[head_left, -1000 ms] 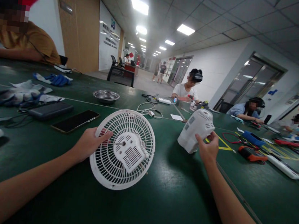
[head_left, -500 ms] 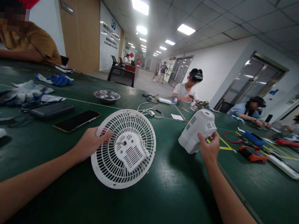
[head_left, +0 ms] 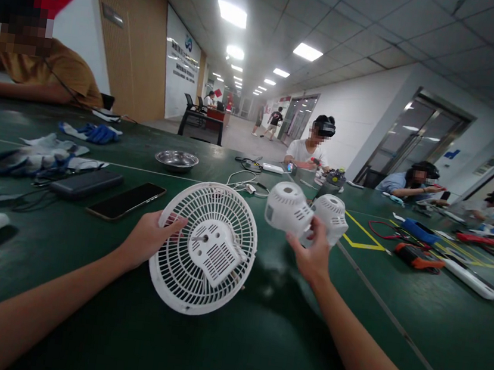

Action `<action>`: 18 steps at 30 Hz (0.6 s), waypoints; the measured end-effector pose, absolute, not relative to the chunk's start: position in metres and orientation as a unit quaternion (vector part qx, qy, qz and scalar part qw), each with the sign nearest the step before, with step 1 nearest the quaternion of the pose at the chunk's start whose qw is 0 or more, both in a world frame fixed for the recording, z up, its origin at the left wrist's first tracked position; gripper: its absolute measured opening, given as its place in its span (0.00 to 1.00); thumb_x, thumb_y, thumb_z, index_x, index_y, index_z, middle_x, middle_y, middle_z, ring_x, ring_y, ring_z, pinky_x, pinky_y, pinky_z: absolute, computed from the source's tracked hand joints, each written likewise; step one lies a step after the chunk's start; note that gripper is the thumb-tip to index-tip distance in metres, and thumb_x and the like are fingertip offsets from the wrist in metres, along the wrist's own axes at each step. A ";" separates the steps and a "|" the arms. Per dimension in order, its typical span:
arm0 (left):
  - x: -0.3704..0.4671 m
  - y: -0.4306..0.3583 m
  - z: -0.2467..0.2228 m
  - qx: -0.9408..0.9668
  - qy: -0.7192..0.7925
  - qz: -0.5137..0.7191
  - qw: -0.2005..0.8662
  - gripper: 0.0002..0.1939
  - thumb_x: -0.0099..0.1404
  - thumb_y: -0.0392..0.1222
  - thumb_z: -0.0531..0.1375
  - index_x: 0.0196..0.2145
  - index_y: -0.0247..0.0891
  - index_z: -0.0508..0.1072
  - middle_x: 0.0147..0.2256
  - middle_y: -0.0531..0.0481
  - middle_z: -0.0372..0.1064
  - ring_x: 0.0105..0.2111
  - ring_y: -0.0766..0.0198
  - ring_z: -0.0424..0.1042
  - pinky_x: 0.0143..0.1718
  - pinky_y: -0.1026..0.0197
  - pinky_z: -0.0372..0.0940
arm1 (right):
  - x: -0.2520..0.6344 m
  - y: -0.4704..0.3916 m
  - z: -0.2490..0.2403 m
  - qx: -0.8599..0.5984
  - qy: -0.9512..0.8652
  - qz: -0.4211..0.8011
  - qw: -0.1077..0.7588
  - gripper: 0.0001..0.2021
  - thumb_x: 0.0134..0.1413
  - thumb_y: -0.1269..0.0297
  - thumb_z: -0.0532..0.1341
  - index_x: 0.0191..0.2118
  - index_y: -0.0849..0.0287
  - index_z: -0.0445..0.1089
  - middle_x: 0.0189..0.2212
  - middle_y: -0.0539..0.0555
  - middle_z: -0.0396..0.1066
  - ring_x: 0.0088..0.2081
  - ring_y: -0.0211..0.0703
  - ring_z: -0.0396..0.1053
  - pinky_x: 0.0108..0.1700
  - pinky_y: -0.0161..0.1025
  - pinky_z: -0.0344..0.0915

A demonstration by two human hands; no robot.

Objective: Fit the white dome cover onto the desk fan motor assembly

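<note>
My left hand [head_left: 152, 239] grips the left rim of a round white fan grille [head_left: 205, 249], thumb on its face. The grille stands tilted toward me, and a slotted plate with a short metal shaft shows at its centre. My right hand [head_left: 315, 258] holds a white plastic fan motor cover [head_left: 288, 209] by its right side, above the table. Vent slots and a round hole mark its top. A second, similar white shape [head_left: 330, 218] shows just behind my fingers; I cannot tell whether it is a separate part or a doubled image.
A phone [head_left: 127, 200], a dark flat box [head_left: 87, 182] and work gloves [head_left: 36, 159] lie left on the green table. Beyond the grille are a metal bowl [head_left: 176, 161] and white cable [head_left: 247, 180]. An orange multimeter [head_left: 418, 257] lies right. Several people sit around.
My right hand has moved left with the motor cover, closer to the grille, and a second white shape now shows beside it. My left hand and the grille have hardly moved.
</note>
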State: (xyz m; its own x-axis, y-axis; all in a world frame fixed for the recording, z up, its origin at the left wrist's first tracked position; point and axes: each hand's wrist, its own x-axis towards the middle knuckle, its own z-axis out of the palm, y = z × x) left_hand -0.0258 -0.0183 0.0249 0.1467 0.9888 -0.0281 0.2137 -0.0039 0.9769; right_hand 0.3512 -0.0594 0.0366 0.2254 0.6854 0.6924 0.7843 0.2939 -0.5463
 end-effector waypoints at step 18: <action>-0.027 -0.016 0.020 0.583 0.516 0.408 0.476 0.18 0.63 0.53 0.64 0.44 0.36 0.74 0.33 0.46 0.80 0.32 0.54 0.80 0.33 0.54 0.75 | 0.327 -0.050 0.016 -0.694 -0.661 0.025 0.285 0.33 0.55 0.49 0.65 0.61 0.64 0.64 0.57 0.69 0.66 0.59 0.65 0.64 0.60 0.60 0.59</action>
State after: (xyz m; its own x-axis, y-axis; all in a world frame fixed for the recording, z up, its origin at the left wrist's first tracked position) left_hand -0.0269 -0.0163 0.0199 0.1337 0.9909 -0.0157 0.2138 -0.0134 0.9768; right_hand 0.3269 -0.0497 0.0163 0.1261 0.9310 0.3424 0.9025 0.0357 -0.4293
